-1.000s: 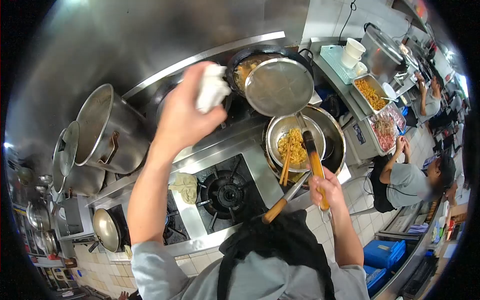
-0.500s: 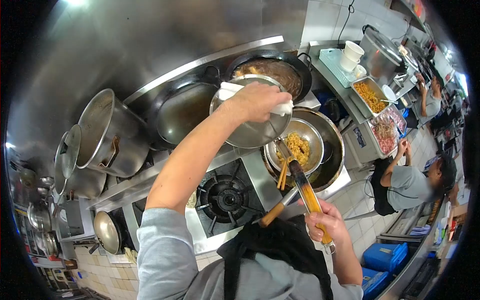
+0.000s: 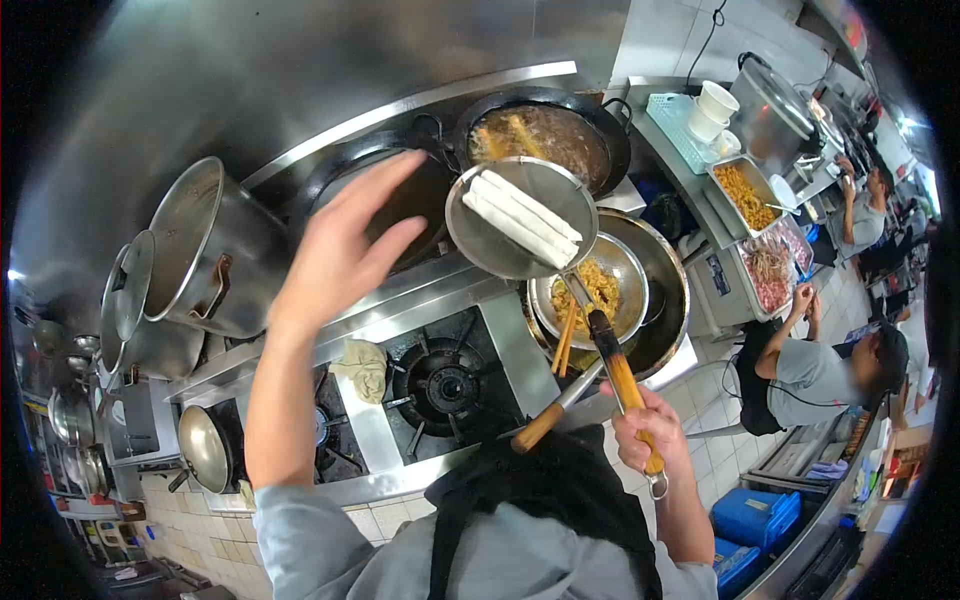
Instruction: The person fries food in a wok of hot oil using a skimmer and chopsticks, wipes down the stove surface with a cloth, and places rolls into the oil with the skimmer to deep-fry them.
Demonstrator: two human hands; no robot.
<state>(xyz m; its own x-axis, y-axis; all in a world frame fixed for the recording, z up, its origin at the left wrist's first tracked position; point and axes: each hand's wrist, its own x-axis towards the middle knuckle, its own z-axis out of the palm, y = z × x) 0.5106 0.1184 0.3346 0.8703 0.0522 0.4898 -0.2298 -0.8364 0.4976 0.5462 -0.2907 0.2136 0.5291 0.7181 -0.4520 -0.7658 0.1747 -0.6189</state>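
Observation:
My right hand (image 3: 648, 430) grips the wooden handle (image 3: 624, 382) of a round mesh skimmer (image 3: 480, 245). White sticks (image 3: 521, 219) lie side by side on its mesh. My left hand (image 3: 345, 235) is empty, fingers spread, over the left wok (image 3: 415, 215). Behind the skimmer, the right wok (image 3: 590, 150) holds bubbling brown liquid with yellowish food. Below the skimmer, yellow food (image 3: 600, 287) and wooden chopsticks (image 3: 566, 335) sit in a strainer (image 3: 640, 300) inside a large metal basin (image 3: 678, 285). A second wooden handle (image 3: 540, 427) juts over the basin's near side.
Tall steel pots (image 3: 187, 240) stand at the left. A bare burner (image 3: 452, 388) lies in front, beside a folded cloth (image 3: 362, 370). Trays of yellow food (image 3: 745, 195) and raw meat (image 3: 768, 262) are at the right, near a person in grey (image 3: 812, 370).
My left hand has let go of the white sticks onto the skimmer and drawn back left, opening. The skimmer swung left from the right wok, then slightly back right.

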